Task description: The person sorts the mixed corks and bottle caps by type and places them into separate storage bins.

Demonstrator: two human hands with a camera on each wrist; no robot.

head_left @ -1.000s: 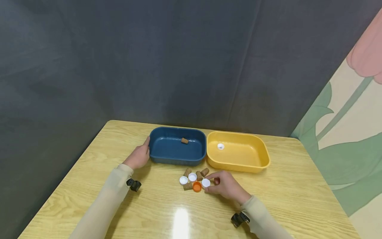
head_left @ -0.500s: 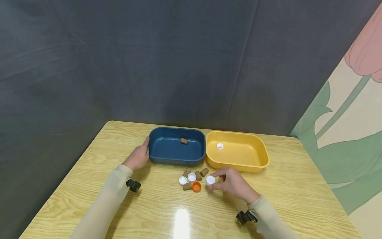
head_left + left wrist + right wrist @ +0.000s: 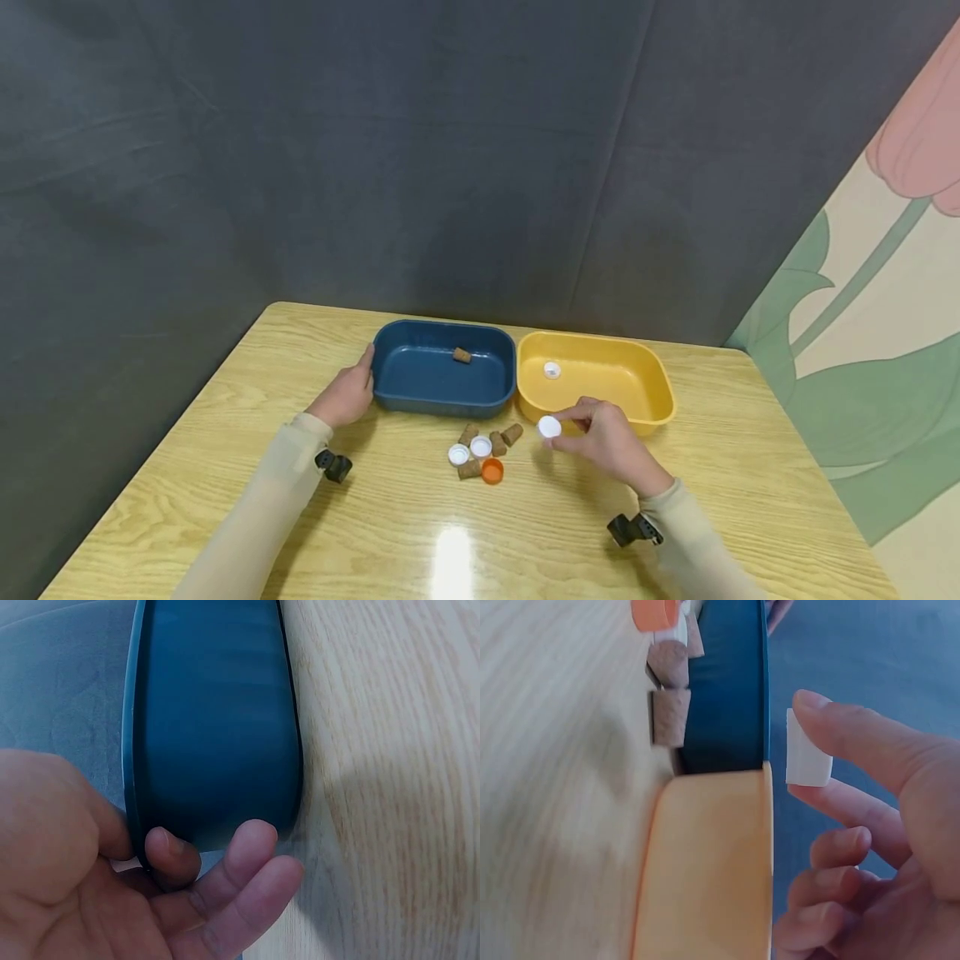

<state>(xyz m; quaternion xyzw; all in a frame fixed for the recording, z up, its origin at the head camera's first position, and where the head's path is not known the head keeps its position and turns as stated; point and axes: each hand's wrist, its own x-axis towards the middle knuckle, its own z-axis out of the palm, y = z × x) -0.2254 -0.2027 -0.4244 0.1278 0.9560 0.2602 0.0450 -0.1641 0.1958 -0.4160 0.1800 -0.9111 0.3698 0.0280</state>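
My right hand (image 3: 558, 429) pinches a white bottle cap (image 3: 549, 427) between thumb and forefinger, just in front of the yellow tray (image 3: 652, 392) near its left front corner. The right wrist view shows the white cap (image 3: 806, 754) held above the yellow tray's rim (image 3: 705, 862). One white cap (image 3: 552, 369) lies inside that tray. My left hand (image 3: 345, 396) grips the left end of the blue tray (image 3: 442, 400), thumb at the rim and fingers (image 3: 247, 847) against the wall (image 3: 217, 735). A single cork (image 3: 462, 355) lies in the blue tray.
A small heap of corks (image 3: 513, 433), white caps (image 3: 481, 447) and one orange cap (image 3: 492, 472) lies on the wooden table (image 3: 225, 467) in front of the trays. Dark cloth hangs behind the table. A painted wall stands at the right.
My right hand has lifted a white cap from the heap and carried it right and away, up to the yellow tray's front. The left hand has stayed on the blue tray.
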